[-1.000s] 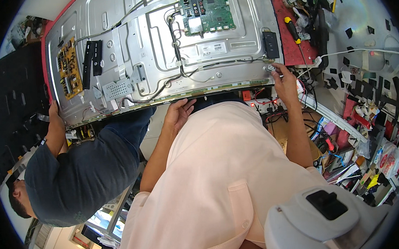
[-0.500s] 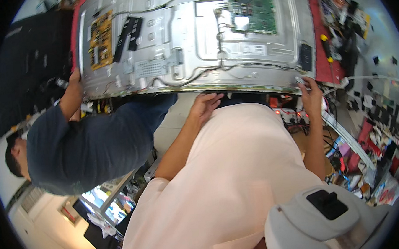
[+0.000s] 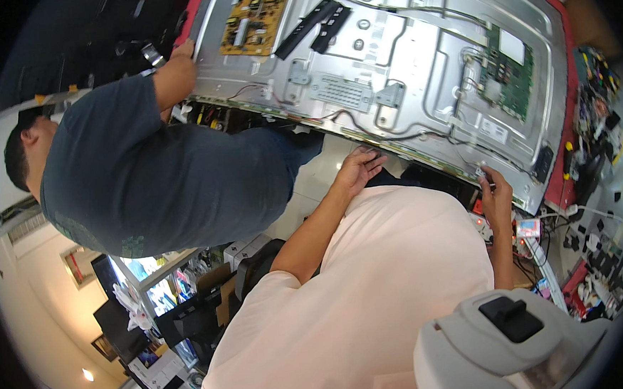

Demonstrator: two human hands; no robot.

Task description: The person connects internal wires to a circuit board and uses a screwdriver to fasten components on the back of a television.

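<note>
Red-covered surface [image 3: 573, 128] carries the metal panel [image 3: 419, 81] ahead of you, and your right hand [image 3: 496, 192], its grip pinching a small pale piece [image 3: 480, 173], has shifted left from the near right corner, bringing work inboard toward your loosely spread left hand [image 3: 357, 172].

No legible text anywhere

Glare brightens the metal panel [image 3: 417, 63] within dark, bowed edges.
</note>
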